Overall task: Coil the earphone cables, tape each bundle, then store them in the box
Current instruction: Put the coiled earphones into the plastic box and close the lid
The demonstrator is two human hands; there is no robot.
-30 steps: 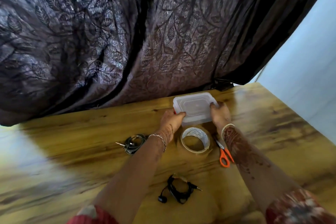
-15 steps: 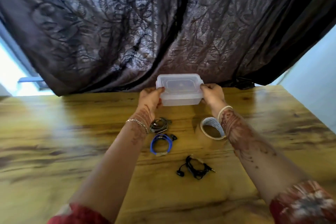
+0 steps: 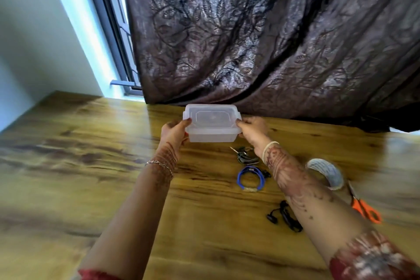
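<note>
The step in hand seems to be the storing one. The left hand grips the left end of the clear plastic box, with the thumb on the edge of the lid and the fingers curled around the side wall. The box is at the far side of the wooden table, just in front of the dark curtain. Its lid is on. Whether the box stands on the table or is a little lifted, I cannot tell. The right hand grips the right end in the same way, thumb at the lid corner. Both forearms reach straight forward from the body.

Below the right hand, three coiled earphone bundles lie on the table in a loose row, none of them in the box yet: the grey-black bundle nearest the box, then the blue bundle, then the black bundle, partly hidden by the forearm. The blue one shows a pale strip that looks like tape; for the other two I cannot tell. Further right lie the tape roll and the orange scissors.

In my judgement the next move calls for opening the lid: one hand should keep the body steady while the other lifts a corner, because such a light box can slide easily.
</note>
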